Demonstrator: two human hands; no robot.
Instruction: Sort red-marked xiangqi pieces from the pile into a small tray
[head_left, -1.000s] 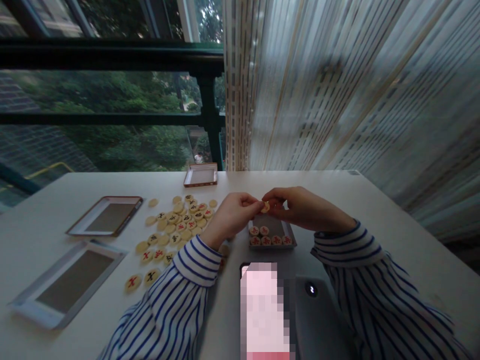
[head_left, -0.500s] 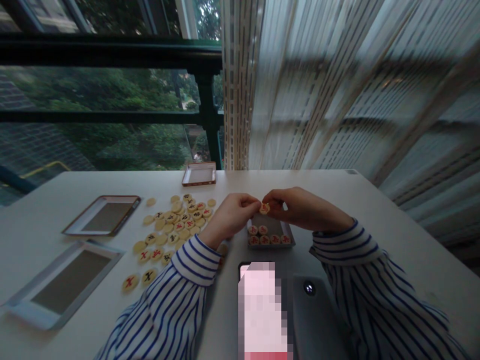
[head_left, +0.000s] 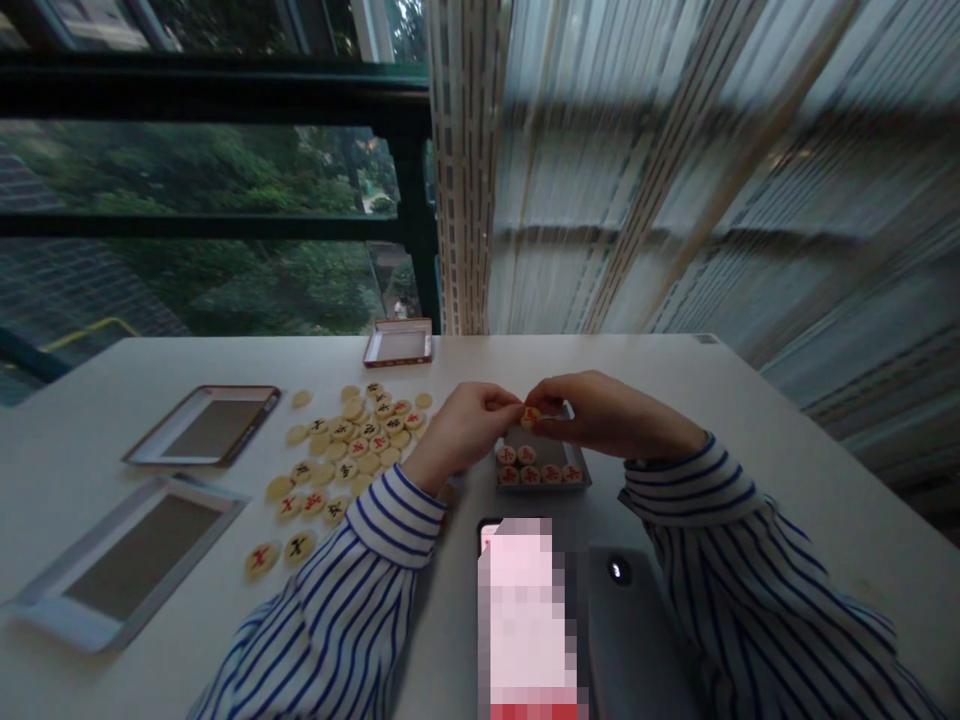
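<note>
A round Chinese chess piece (head_left: 530,417) with a red character is held up over the small grey tray (head_left: 579,488). The fingers of my right hand (head_left: 596,412) are closed on its right side. My left hand (head_left: 469,425) meets it from the left, thumb and forefinger pinched together at its edge. Below, in the near part of the tray, several red-marked pieces (head_left: 529,474) lie in rows. Left of my left hand spreads a loose heap of Chinese chess pieces (head_left: 358,447), some with red or black characters, others showing blank faces. My left forearm hides part of the table there.
Two shallow box parts stand on the left, a brown-rimmed one (head_left: 259,415) and a white one (head_left: 45,585). A smaller brown-rimmed box part (head_left: 397,360) sits at the far edge. Nearer me lie a lit phone (head_left: 521,620) and a grey device with a small display (head_left: 637,640).
Both hands stay over the tray. The held piece has turned slightly between the fingers. The view has tilted a little.
</note>
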